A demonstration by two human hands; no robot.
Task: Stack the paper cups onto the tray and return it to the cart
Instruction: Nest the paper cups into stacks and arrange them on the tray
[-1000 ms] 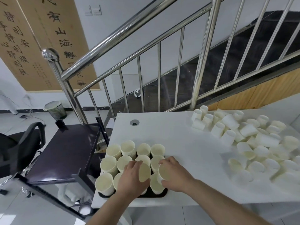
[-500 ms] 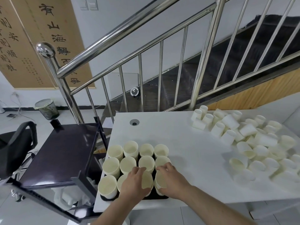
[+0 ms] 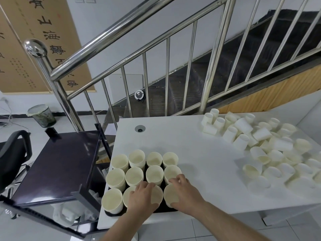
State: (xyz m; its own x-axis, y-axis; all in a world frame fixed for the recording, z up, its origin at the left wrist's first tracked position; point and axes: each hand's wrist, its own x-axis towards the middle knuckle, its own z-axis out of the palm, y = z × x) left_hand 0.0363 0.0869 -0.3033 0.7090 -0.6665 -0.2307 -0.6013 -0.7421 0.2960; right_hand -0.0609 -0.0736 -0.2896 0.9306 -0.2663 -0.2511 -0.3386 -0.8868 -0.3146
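A dark tray [image 3: 111, 213] sits at the near left corner of the white table [image 3: 196, 153], filled with stacks of cream paper cups [image 3: 137, 160] in three rows. My left hand [image 3: 141, 200] grips the cup stack [image 3: 157, 194] in the front row, third from the left. My right hand [image 3: 185, 193] grips the cup stack [image 3: 171, 196] at the front right corner of the tray. A heap of loose paper cups [image 3: 260, 146] lies on the right side of the table. The black cart [image 3: 57, 167] stands just left of the table.
A steel stair railing [image 3: 111, 54] runs behind the table. A black chair [image 3: 12, 153] is at the far left, with a bin [image 3: 42, 115] on the floor behind it. Crumpled white plastic [image 3: 69, 214] lies on the cart's lower shelf.
Both hands have pushed their cups lower, down onto the front-row stacks. The view has shifted slightly left and closer.
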